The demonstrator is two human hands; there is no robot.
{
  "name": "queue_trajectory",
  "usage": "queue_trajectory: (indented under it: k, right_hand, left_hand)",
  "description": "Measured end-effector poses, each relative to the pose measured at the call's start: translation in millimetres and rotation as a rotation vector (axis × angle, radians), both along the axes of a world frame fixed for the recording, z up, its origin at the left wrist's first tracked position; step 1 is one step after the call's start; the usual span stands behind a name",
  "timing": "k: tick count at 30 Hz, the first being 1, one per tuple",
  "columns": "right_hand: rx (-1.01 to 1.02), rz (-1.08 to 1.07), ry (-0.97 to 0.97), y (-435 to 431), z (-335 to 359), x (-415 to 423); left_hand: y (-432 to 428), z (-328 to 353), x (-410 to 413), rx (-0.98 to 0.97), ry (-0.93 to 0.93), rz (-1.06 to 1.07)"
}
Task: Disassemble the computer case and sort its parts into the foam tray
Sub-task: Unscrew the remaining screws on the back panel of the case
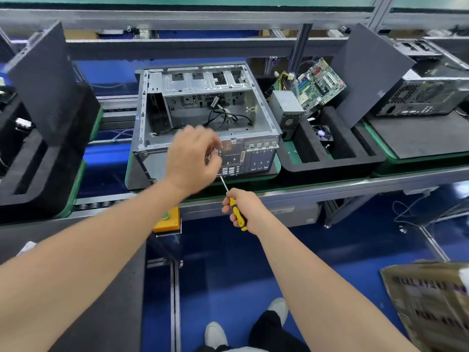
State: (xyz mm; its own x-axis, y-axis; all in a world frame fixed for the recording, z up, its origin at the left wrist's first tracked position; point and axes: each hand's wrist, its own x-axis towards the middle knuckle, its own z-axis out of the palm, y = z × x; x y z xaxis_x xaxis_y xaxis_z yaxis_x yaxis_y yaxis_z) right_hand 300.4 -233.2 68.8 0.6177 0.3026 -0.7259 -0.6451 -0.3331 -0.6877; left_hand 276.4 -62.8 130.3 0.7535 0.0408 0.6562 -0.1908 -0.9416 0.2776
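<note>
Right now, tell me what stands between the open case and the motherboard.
A grey power supply, upright in the foam tray, shown in the head view.

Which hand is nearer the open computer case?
Left. The left hand is at the rear panel of the computer case; the right hand, holding the screwdriver, sits short of it.

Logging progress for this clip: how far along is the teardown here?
Done: the motherboard, power supply and fan already sit in the foam tray; the computer case is open and mostly emptied. In hand: the right hand grips a screwdriver while the fingers of the left hand curl at its rear panel, blurred. Left: cables and the drive cage sit inside.
</note>
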Motion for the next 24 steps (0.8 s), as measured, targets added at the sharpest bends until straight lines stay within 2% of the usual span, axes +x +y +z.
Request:
queue_trajectory:
  k: [2, 4, 7, 9, 12, 16, 24]
  right_hand:
    - [0.022, -0.004, -0.019, 0.4, 2.2, -0.6]
    - [0.044, -0.017, -0.031, 0.8, 4.1, -1.4]
    - [0.105, -0.047, -0.010, -0.3, 5.4, -1.7]
    - [0.156, -0.052, -0.005, -1.8, 5.2, -1.7]
    - [0.159, -0.012, -0.054, -2.8, 3.1, -1.6]
    - [0.136, -0.001, -0.129, -2.5, -1.0, 0.5]
    - [0.128, -0.043, -0.159, 4.7, -4.7, 7.3]
  left_hand:
    - [13.9, 21.2, 29.5, -0.042, 0.164, 0.139]
    - [27.7, 33.1, 56.6, -0.226, 0.516, 0.220]
    - [43.7, 36.2, 85.1, -0.273, 0.984, 0.124]
    - [48.2, 36.0, 94.0, -0.344, 1.204, 0.004]
    - [50.6, 30.9, 102.7, -0.337, 1.296, -0.060]
    - [49.1, 25.1, 106.8, -0.236, 1.271, -0.021]
    - [44.6, 23.1, 105.9, -0.242, 1.240, 0.083]
